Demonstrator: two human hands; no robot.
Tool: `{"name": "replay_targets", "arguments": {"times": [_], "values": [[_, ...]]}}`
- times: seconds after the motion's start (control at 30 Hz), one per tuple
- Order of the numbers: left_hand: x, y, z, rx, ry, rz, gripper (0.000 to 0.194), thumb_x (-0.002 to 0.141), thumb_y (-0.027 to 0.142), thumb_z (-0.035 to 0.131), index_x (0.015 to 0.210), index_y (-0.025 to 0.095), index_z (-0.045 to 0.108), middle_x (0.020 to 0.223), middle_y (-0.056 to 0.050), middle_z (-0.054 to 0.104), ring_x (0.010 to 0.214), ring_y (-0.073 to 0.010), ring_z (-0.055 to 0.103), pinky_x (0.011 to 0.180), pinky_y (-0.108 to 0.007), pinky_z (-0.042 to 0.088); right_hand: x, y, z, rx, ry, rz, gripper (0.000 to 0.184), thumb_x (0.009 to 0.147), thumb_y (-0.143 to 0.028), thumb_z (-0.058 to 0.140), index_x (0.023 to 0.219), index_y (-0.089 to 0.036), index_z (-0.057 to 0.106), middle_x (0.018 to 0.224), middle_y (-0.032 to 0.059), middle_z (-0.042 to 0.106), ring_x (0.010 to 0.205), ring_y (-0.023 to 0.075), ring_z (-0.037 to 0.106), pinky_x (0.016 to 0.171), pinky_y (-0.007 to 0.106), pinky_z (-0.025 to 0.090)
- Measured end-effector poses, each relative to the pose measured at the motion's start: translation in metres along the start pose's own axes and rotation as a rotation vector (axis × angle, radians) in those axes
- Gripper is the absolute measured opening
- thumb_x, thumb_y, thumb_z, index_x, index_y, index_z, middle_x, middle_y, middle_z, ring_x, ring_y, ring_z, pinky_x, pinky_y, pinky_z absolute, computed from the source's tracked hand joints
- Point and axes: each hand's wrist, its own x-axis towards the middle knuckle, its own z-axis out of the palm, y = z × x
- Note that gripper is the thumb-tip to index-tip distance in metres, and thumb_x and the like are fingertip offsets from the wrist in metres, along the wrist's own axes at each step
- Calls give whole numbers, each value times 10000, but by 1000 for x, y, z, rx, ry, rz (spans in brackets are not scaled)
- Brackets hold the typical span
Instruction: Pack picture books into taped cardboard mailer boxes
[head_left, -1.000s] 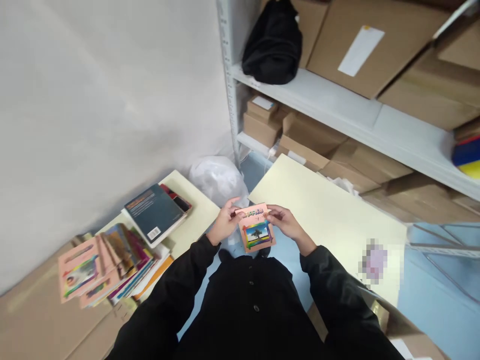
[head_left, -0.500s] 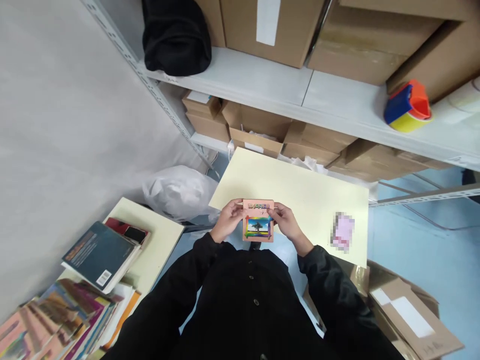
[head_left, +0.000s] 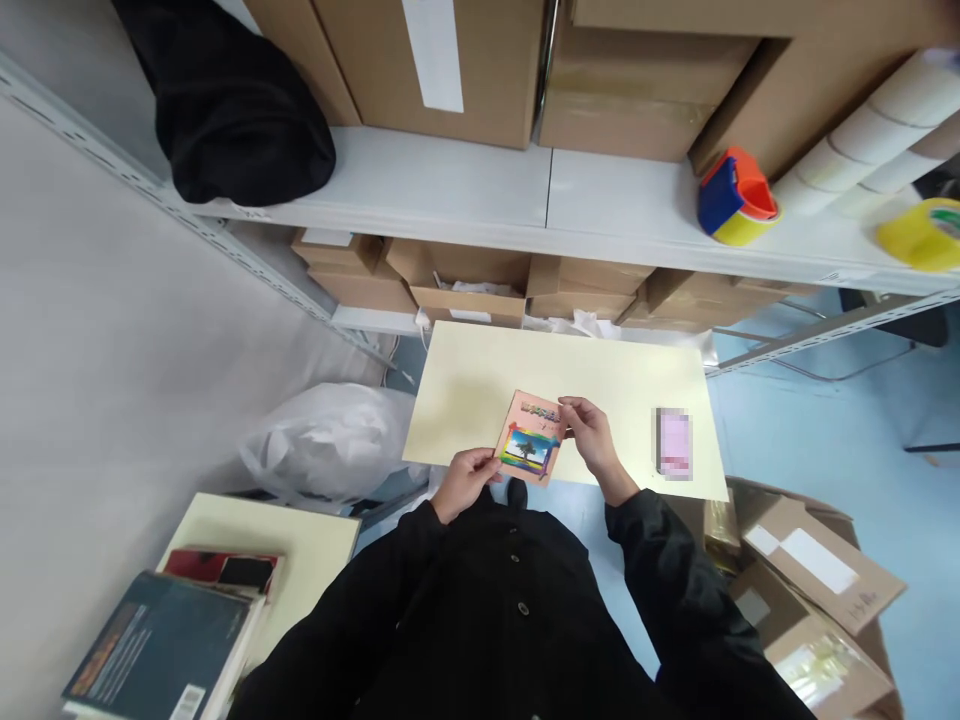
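Between my two hands is a small pink book [head_left: 531,440] with a rainbow-framed picture of a tree on its cover, tilted clockwise. My left hand [head_left: 466,480] pinches its lower left corner, thumb on the cover. At the upper right edge, my right hand [head_left: 589,435] grips it with the fingers partly hidden behind. The book is held above the near edge of a pale yellow table [head_left: 472,370]. On that table's right side lies a pink item [head_left: 675,443], blurred by pixels.
Ahead stands a grey shelf [head_left: 480,215] with cardboard boxes [head_left: 442,70], a black cloth bag [head_left: 240,120] and a tape dispenser [head_left: 739,200]. Books [head_left: 161,640] lie on a side table at lower left, near a white plastic bag [head_left: 330,440]. Cartons [head_left: 817,560] sit at right.
The book has turned clockwise from upright to tilted. My left hand has slid down to its lower left corner, while my right hand stays by the upper right. The camera view has shifted.
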Motion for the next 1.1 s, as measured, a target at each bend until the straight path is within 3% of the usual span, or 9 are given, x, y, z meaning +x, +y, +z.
{"name": "replay_targets", "arguments": {"times": [0.17,0.33,0.5,0.57,0.63,0.77,0.83,0.97,1.1], "values": [[8,7,-18,-118,-36,-44,484,698,561,698,929,136,690,638,-13,624,589,-132,588,603,-254,449,6,-5,5,47,-116,21,357,805,-489,556,1010,-210,640,802,23,658,666,158,610,587,314,517],[12,7,-34,-308,-158,-78,436,690,500,741,906,125,691,672,-2,574,527,-65,453,547,-216,374,9,-3,18,-39,-174,-146,372,765,-404,645,1105,-253,641,1081,66,649,987,215,609,851,395,501],[16,12,-36,-406,-298,-139,399,689,476,753,892,134,708,635,-3,564,526,-73,454,566,-228,388,16,-11,29,-172,-303,-280,457,744,-461,701,1144,-255,621,1352,119,504,1279,277,446,1042,460,380],[16,17,-35,-374,-298,-150,406,672,487,759,886,144,717,691,-35,617,616,-121,548,633,-259,435,19,-15,31,-112,-360,-211,391,742,-461,709,1061,-251,622,1278,105,558,1209,266,515,1001,468,420],[16,22,-34,-304,-248,-122,417,655,496,766,900,161,720,802,-69,672,786,-188,620,737,-302,467,22,-16,29,-38,-376,-119,330,742,-465,710,953,-235,603,1052,60,640,991,211,623,915,448,485],[14,32,-37,-335,-135,-30,626,721,708,575,992,155,690,978,-140,701,947,-244,640,860,-391,480,28,-21,20,-4,-320,-28,343,704,-483,732,819,-201,572,721,-26,590,687,123,593,739,369,548],[13,35,-38,-338,-74,16,687,722,742,538,1024,138,668,981,-154,705,909,-240,659,850,-402,499,30,-25,15,-13,-302,-10,358,680,-482,746,816,-192,586,700,-29,587,657,116,580,676,339,553],[14,39,-31,-136,78,95,519,653,549,753,962,138,677,867,-95,722,784,-214,686,809,-378,536,33,-36,9,-37,-229,4,377,667,-478,750,870,-181,637,731,-8,630,661,124,593,618,312,559],[18,37,-19,-66,126,123,388,701,506,728,827,139,708,824,-82,722,676,-204,687,748,-375,562,35,-42,1,24,-159,25,396,685,-482,735,949,-197,662,814,21,680,698,139,630,626,309,562]]}}
